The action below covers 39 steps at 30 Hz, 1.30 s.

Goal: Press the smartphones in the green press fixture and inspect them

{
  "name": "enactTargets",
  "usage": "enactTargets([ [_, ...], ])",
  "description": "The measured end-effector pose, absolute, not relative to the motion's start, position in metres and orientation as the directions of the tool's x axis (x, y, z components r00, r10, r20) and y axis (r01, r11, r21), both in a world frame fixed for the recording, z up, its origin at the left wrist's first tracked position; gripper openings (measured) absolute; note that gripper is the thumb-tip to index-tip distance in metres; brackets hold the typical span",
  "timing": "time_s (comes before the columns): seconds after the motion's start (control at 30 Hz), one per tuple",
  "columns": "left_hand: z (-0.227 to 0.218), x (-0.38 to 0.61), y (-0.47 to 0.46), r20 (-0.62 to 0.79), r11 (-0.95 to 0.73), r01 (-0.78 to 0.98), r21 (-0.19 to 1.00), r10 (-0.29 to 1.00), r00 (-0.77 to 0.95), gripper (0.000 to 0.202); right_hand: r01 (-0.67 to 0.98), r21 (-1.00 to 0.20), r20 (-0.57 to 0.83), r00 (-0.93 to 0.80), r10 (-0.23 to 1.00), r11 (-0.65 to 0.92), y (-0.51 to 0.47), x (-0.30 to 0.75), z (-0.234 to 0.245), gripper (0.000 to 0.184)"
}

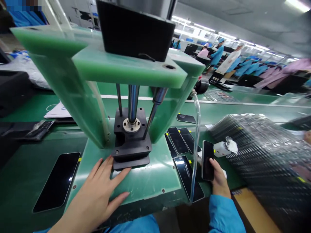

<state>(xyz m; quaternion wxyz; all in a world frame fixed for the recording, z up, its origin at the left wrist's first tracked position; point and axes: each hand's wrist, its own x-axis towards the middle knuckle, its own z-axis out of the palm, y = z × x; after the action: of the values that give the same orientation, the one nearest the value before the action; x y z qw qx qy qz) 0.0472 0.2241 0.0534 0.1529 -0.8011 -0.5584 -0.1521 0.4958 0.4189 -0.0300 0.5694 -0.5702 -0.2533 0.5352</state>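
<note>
My left hand (98,189) lies with fingers spread on the green base plate (155,179) of a press. Its fingertips reach the front left edge of the black press block (132,145), close to a thin dark plate (136,162) under it. The press has a green frame (131,69) and steel rods. In my right hand (219,176) a smartphone (208,160) stands nearly upright, gripped by its lower right edge. Just left of it another smartphone (188,178) lies flat behind a clear hose (196,139). A further phone (58,181) with a yellow tab rests left of the press.
Several phones (178,140) lie right of the press. Beside a white bottle (222,148) rises a tall stack of clear trays (262,155). A black box (14,87) sits at the far left. People in work coats (217,55) are in the background.
</note>
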Motion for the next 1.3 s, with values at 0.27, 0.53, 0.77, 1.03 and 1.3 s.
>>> enactTargets([
  [0.27, 0.0580, 0.0480, 0.2261, 0.429, -0.326, 0.938, -0.114, 0.836, 0.342, 0.054, -0.330, -0.918, -0.312, 0.260, 0.914, -0.220, 0.4173, 0.4951, -0.0293, 0.046],
  [0.53, 0.0586, 0.0476, 0.2287, 0.464, -0.341, 0.933, -0.118, 0.812, 0.355, 0.053, -0.348, -0.914, -0.313, 0.276, 0.909, -0.209, 0.4183, 0.4968, -0.0312, 0.046],
  [0.77, 0.0590, 0.0475, 0.2281, 0.459, -0.347, 0.924, -0.161, 0.802, 0.381, 0.054, -0.370, -0.907, -0.316, 0.278, 0.907, -0.202, 0.4203, 0.4987, -0.0332, 0.045],
  [1.03, 0.0585, 0.0476, 0.2269, 0.436, -0.335, 0.932, -0.139, 0.824, 0.362, 0.055, -0.393, -0.899, -0.320, 0.289, 0.902, -0.193, 0.4199, 0.4978, -0.0320, 0.044],
  [1.3, 0.0562, 0.0468, 0.2261, 0.395, -0.332, 0.935, -0.126, 0.848, 0.355, 0.054, -0.393, -0.896, -0.333, 0.287, 0.898, -0.207, 0.4192, 0.4947, -0.0267, 0.043],
])
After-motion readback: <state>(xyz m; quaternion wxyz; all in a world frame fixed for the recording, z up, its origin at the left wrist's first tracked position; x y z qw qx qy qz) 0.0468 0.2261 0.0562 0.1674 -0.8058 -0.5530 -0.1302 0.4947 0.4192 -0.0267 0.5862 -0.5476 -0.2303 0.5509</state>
